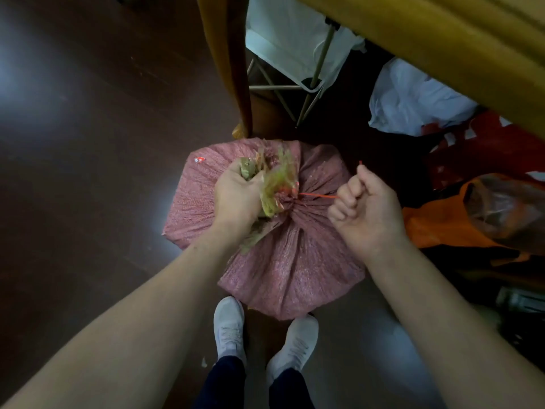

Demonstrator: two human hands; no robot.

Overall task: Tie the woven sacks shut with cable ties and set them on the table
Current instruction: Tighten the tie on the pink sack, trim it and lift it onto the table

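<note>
A full pink woven sack [280, 261] stands on the dark floor in front of my feet. Its mouth is gathered into a frayed greenish bunch [275, 184], which my left hand [236, 196] grips from the left. A thin red cable tie [318, 196] runs from the gathered neck out to the right. My right hand [365, 208] is closed in a fist around the tie's free end, whose tip sticks up above the fist. The tie looks taut between neck and fist.
A table draped in a yellow cloth [442, 48] spans the upper right, with a folding frame [295, 84] underneath. White bags [413, 98], red material and an orange sack [442, 222] lie on the floor at right. My white shoes [230, 326] stand just below the sack.
</note>
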